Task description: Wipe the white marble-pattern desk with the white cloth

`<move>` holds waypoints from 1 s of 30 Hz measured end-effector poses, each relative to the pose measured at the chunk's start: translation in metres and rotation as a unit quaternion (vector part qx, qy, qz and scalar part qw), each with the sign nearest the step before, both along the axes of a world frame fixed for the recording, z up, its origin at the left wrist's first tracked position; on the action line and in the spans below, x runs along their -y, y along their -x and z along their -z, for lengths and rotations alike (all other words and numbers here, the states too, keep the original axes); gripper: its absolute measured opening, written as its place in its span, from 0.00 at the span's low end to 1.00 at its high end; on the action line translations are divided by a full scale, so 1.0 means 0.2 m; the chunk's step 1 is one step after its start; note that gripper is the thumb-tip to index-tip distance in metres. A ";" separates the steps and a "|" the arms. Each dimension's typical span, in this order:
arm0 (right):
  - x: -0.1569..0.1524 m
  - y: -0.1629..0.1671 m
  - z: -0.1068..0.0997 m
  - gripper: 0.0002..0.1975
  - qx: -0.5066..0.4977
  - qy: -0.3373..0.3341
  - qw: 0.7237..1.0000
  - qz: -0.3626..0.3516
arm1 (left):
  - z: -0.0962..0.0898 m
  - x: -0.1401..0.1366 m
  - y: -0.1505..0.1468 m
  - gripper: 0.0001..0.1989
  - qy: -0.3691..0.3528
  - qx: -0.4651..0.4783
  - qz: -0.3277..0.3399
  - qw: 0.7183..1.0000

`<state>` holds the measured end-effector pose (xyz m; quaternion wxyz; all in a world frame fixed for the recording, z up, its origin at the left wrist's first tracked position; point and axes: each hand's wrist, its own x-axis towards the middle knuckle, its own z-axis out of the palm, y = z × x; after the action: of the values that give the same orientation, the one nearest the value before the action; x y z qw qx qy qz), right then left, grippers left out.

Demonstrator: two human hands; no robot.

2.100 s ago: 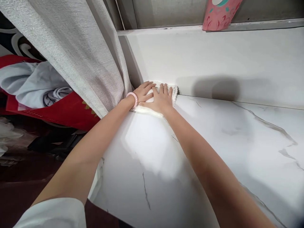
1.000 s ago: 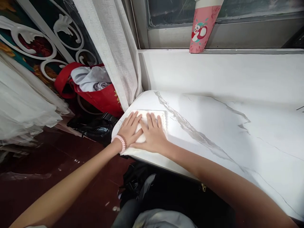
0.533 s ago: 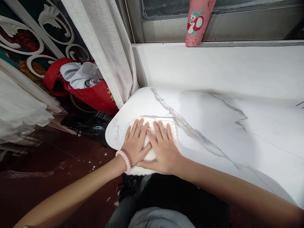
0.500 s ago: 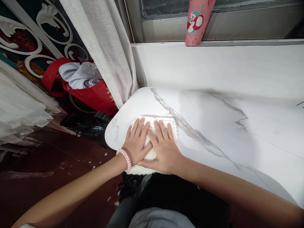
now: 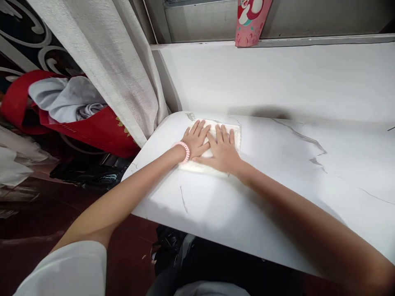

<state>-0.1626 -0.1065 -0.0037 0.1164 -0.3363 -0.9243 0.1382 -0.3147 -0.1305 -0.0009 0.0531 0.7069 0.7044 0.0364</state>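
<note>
A cream-white fluffy cloth [image 5: 203, 168] lies flat on the white marble-patterned table [image 5: 277, 164], towards its far edge. Pressed on the cloth's left part is my left hand [image 5: 196, 142], fingers spread, with a pink coil band [image 5: 184, 151] at the wrist. My right hand [image 5: 224, 152] rests flat on the cloth just to the right, fingers apart, its thumb stretched towards the left hand. Neither hand grips the cloth; both push down from above. Part of the cloth is hidden under the palms.
A pale curtain [image 5: 123, 65] hangs at the table's back left corner. Left of it stands a red bag [image 5: 89, 131] with grey fabric [image 5: 72, 98] inside. Behind the table is a white wall [image 5: 277, 82] with a pink patterned object [image 5: 249, 24] on the ledge above.
Both hands and the cloth beneath them have slid away from me, from the table's near edge towards the wall. My view has shifted too, and the near edge now shows.
</note>
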 end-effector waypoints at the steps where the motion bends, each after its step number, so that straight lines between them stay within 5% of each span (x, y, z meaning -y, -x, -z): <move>1: -0.06 0.01 0.00 0.54 0.002 -0.002 1.000 0.006 | 0.01 -0.07 0.02 0.35 -0.008 0.008 0.004 1.000; 6: -0.32 0.05 0.01 0.52 0.001 0.006 1.000 0.024 | 0.03 -0.38 0.04 0.34 -0.027 0.019 0.004 0.999; 12: -0.48 0.04 0.01 0.50 -0.006 0.008 0.998 0.054 | 0.00 -0.56 0.01 0.33 -0.020 0.008 0.007 1.000; 22: -0.62 -0.11 -0.01 0.48 -0.006 0.007 1.000 0.000 | -0.03 -0.58 -0.17 0.34 -0.006 0.025 -0.078 0.997; 30: -0.58 -0.31 0.03 0.49 -0.021 -0.016 0.999 0.026 | -0.02 -0.55 -0.36 0.33 -0.006 -0.011 -0.040 0.999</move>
<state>-0.0998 0.0097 -0.0100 0.1446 -0.3557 -0.9146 0.1267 -0.2424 -0.0195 0.0035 0.0399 0.6792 0.7321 0.0347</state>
